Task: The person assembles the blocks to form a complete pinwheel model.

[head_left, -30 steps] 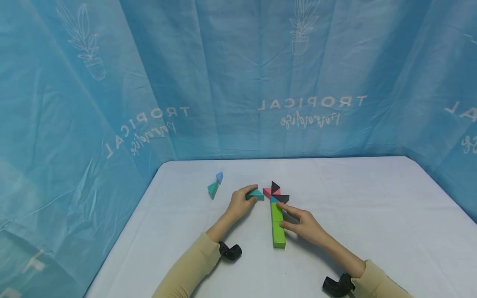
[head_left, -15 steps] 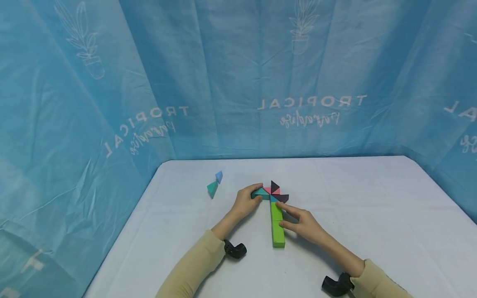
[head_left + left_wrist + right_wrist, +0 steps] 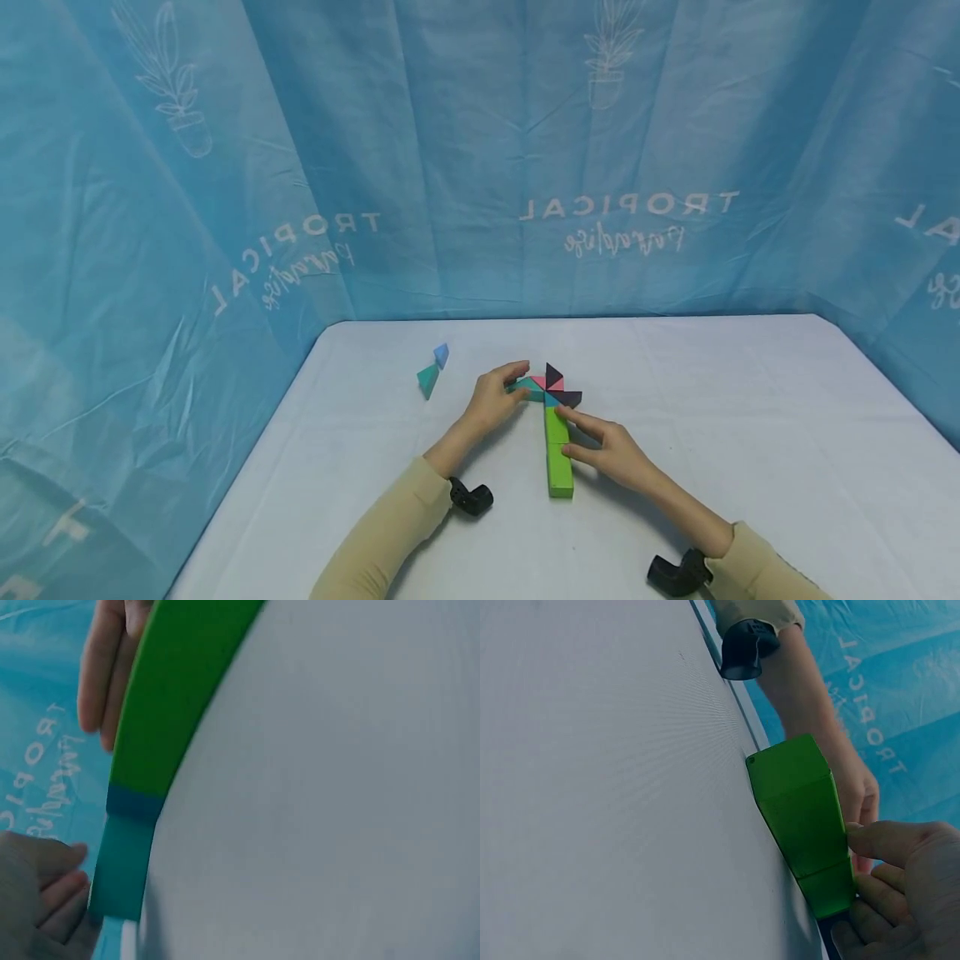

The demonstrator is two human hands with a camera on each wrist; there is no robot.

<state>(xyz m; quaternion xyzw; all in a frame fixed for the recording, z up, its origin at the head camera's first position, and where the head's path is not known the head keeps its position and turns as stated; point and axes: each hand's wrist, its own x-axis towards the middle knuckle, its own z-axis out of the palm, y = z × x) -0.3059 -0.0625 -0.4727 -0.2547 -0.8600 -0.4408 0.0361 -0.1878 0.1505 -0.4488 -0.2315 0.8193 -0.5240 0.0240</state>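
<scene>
My left hand (image 3: 491, 402) is at the left side of a teal triangular block (image 3: 536, 396), its fingers loosely spread. In the left wrist view the fingertips lie close beside the teal block (image 3: 120, 866); one low fingertip seems to touch it. That block meets a pinwheel of small triangles: pink (image 3: 539, 382), dark (image 3: 553, 375) and blue (image 3: 551, 401) ones among them. Below it run two green blocks (image 3: 559, 473) end to end. My right hand (image 3: 622, 457) rests thumb and fingertips against their right side, fingers extended. The right wrist view shows the green blocks (image 3: 802, 825) beside that thumb.
Farther left on the white table (image 3: 750, 433) lie a loose teal triangular block (image 3: 427, 381) and a small blue one (image 3: 442, 357). A blue printed curtain (image 3: 465, 167) hangs along the back and sides.
My left hand has moved right, bringing the teal triangular block up against the pinwheel, and its fingers have since loosened and lifted from it. The right hand has stayed in place.
</scene>
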